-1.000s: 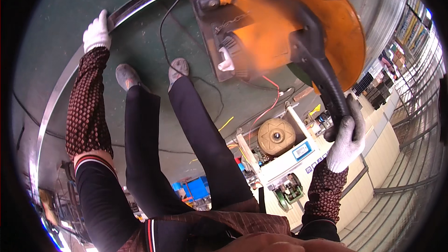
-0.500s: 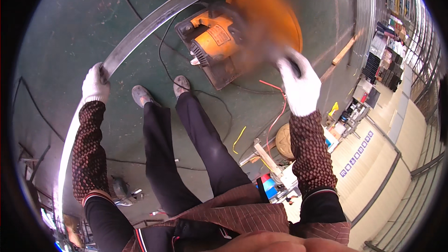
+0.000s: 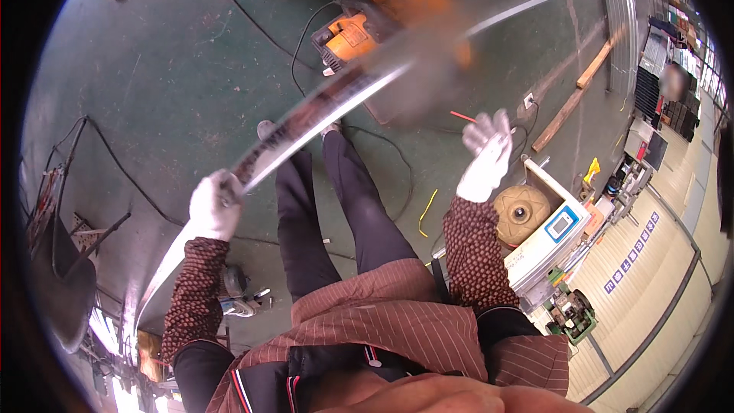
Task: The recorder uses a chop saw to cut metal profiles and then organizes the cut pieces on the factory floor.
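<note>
White work gloves are worn on both hands. The left hand (image 3: 214, 206), left of centre, is closed around a long metal strip (image 3: 336, 103) that runs blurred from the lower left to the upper right of the frame. The right hand (image 3: 486, 154), right of centre, is open and held clear of the strip. For steady handling, the strip is best supported by both hands and kept level above the orange chop saw (image 3: 382, 19) at upper centre, with its black cable (image 3: 229, 8) avoided underfoot.
</note>
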The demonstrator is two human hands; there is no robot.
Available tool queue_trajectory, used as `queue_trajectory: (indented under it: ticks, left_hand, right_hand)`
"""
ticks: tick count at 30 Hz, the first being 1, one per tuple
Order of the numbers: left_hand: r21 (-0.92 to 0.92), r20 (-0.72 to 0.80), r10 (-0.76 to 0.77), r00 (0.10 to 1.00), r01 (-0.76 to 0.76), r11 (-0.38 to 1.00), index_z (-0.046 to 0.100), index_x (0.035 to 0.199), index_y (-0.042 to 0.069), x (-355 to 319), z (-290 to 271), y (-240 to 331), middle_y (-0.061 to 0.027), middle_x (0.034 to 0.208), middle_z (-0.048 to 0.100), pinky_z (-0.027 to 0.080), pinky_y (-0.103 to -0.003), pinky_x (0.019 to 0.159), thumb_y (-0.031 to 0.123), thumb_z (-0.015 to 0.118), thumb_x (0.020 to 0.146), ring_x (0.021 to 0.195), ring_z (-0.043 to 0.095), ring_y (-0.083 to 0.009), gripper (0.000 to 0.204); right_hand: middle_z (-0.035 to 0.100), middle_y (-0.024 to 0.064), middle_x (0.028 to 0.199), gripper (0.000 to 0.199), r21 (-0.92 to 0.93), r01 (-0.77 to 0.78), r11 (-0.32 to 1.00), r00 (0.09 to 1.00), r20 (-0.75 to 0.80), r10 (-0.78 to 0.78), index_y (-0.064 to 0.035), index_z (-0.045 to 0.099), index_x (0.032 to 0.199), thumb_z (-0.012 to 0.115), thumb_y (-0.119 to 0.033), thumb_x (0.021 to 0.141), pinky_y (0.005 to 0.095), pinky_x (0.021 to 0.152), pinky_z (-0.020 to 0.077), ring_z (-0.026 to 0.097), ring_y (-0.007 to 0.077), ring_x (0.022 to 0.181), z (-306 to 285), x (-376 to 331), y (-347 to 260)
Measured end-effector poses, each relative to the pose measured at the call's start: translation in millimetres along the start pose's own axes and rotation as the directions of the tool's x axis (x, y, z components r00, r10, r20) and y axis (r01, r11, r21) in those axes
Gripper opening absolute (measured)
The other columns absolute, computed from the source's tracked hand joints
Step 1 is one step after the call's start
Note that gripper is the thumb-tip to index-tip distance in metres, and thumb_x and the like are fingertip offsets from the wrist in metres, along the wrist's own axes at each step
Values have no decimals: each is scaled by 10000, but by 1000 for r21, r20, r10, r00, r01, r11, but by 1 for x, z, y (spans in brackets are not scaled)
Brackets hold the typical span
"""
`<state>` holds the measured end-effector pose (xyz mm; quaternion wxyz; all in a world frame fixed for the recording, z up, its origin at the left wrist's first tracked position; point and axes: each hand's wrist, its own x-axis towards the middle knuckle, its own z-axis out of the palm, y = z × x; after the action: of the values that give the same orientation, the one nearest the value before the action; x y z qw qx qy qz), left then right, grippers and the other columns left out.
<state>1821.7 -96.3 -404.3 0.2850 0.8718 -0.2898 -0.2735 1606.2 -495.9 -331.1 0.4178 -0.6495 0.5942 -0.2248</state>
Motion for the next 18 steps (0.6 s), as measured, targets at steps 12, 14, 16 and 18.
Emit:
queue_trajectory:
  ticks: [12,14,16,18]
  left_hand:
    - [163,506,-277,817,224,961,690,938,89,-60,92,48,-148,845,680,544,-451,773,184,756,715,847,680,-349,251]
    - [131,460,-241,855,204,970,676,926,90,-63,124,33,-150,842,681,544,-451,768,199,761,717,827,680,-351,251]
    - [239,436,-326,839,241,941,651,923,96,-55,163,16,-142,844,678,540,-455,759,200,742,743,806,678,-344,227]
    - [299,460,-164,873,22,954,635,918,107,-59,202,-9,-106,867,667,539,-429,760,213,723,765,842,680,-300,205]
  right_hand:
    - [635,242,1225,744,86,-688,721,719,218,660,-31,417,1506,391,-606,1036,373,707,591,680,271,835,-36,-34,91]
    - [618,249,1251,821,61,-740,670,660,259,705,-37,397,1522,333,-679,1015,435,770,576,663,309,880,-29,-33,99]
    - [605,249,1279,847,38,-772,634,614,300,730,-45,388,1530,303,-705,1006,478,838,545,643,329,940,-22,-31,110]
    - [594,251,1305,854,30,-803,595,576,294,763,-55,388,1535,303,-715,1000,486,844,540,638,329,946,-17,-29,129]
